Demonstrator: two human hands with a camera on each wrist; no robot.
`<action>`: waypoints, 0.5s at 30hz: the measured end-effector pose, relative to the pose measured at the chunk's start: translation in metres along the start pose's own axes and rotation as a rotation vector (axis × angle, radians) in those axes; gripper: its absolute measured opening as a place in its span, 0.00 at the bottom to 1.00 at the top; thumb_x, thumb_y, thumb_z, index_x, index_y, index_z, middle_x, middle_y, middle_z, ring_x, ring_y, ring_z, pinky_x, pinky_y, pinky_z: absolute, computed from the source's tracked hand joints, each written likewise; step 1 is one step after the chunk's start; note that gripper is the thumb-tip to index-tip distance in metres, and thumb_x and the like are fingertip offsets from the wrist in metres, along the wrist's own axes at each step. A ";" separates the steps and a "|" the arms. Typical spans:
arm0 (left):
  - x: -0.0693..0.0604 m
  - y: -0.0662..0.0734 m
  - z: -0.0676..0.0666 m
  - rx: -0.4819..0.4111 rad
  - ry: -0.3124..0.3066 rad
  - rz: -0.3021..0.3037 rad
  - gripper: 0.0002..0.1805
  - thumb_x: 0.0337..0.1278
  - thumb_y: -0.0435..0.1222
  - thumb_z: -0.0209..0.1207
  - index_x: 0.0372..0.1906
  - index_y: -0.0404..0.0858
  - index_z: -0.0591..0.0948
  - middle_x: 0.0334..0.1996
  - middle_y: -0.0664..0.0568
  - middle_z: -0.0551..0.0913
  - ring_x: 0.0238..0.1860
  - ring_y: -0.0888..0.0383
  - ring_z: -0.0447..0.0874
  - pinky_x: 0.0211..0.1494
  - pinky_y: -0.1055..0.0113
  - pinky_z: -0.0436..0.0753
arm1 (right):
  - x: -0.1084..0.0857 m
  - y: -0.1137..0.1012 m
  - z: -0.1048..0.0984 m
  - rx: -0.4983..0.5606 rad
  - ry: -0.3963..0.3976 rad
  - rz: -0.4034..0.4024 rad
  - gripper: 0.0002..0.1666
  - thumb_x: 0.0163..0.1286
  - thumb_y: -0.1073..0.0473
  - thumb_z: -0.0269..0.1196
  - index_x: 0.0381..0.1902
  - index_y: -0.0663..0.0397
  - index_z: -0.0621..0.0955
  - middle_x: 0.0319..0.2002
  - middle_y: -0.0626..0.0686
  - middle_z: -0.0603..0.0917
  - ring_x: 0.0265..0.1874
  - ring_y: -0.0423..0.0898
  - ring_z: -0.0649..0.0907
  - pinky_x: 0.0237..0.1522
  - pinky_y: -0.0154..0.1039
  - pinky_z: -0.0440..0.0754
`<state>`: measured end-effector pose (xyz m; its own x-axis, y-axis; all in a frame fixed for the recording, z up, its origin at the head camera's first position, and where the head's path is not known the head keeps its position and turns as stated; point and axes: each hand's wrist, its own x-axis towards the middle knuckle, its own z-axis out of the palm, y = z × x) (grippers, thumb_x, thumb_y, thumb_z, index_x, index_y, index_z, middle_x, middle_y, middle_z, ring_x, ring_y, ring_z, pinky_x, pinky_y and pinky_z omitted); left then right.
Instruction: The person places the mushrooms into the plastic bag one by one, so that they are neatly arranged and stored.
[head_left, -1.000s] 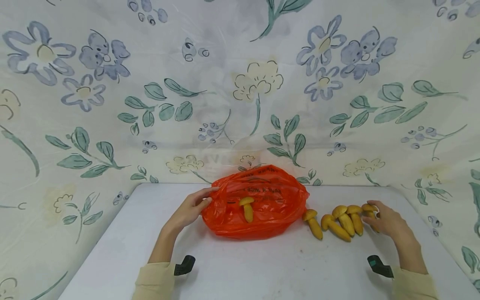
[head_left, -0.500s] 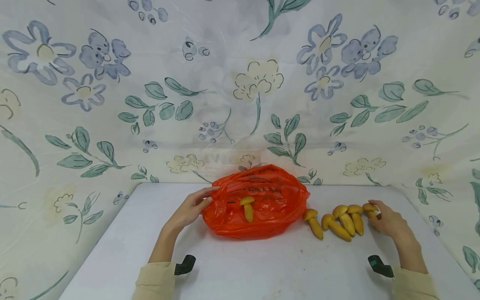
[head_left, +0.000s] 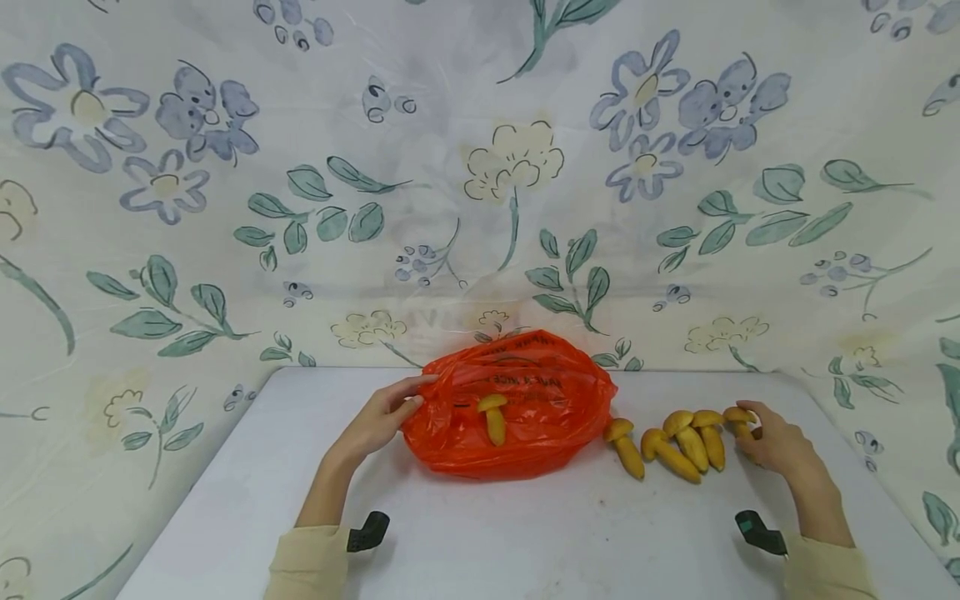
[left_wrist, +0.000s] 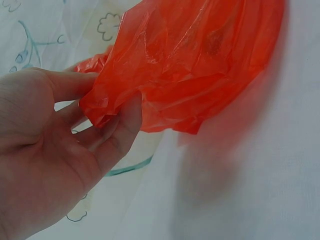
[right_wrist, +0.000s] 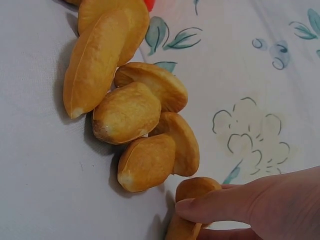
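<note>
My left hand [head_left: 377, 421] grips the left edge of a red plastic bag [head_left: 525, 458], seen from the head. In the left wrist view, the thumb and fingers pinch the bag's crumpled rim [left_wrist: 107, 100]. One yellow-brown mushroom [head_left: 495, 423] shows against the bag's red film; whether it lies inside or on top, I cannot tell. At the right end of a row of similar mushrooms, my right hand [head_left: 780, 442] holds a mushroom [head_left: 738, 415]. In the right wrist view its thumb presses on that mushroom [right_wrist: 196, 188]; the other fingers are partly hidden behind it.
Several more mushrooms [head_left: 692, 446] lie close together left of the right hand, and another mushroom [head_left: 626, 450] is beside the bag. They rest on a white table [head_left: 525, 542]. A floral cloth [head_left: 450, 208] hangs behind and at both sides.
My right fingers have closed in a little around the rightmost mushroom's stem, covering more of it. The left hand, the bag and the other mushrooms stay in place.
</note>
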<state>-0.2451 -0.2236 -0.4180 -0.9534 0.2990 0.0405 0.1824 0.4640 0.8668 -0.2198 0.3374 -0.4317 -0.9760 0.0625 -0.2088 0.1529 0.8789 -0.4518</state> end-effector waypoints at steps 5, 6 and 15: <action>0.000 0.001 -0.001 0.000 -0.001 0.007 0.22 0.74 0.34 0.49 0.68 0.51 0.72 0.68 0.43 0.72 0.66 0.42 0.73 0.64 0.50 0.79 | -0.001 0.000 0.000 0.018 -0.008 0.005 0.39 0.66 0.58 0.62 0.69 0.65 0.59 0.54 0.81 0.72 0.44 0.71 0.78 0.38 0.55 0.83; 0.000 0.001 -0.001 0.002 -0.002 0.007 0.22 0.74 0.34 0.49 0.68 0.51 0.72 0.68 0.43 0.72 0.66 0.42 0.73 0.65 0.50 0.78 | -0.001 0.000 -0.001 0.021 -0.007 0.006 0.39 0.66 0.59 0.62 0.69 0.65 0.59 0.54 0.81 0.72 0.44 0.70 0.79 0.38 0.54 0.84; 0.000 0.001 0.000 -0.003 -0.005 0.000 0.22 0.74 0.35 0.48 0.68 0.51 0.72 0.69 0.44 0.71 0.67 0.42 0.72 0.65 0.49 0.77 | 0.000 0.002 -0.001 0.056 -0.008 0.021 0.41 0.66 0.59 0.63 0.70 0.66 0.58 0.55 0.81 0.71 0.42 0.67 0.80 0.36 0.49 0.85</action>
<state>-0.2447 -0.2228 -0.4168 -0.9522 0.3031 0.0376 0.1812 0.4617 0.8683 -0.2194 0.3396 -0.4311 -0.9712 0.0763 -0.2258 0.1819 0.8494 -0.4954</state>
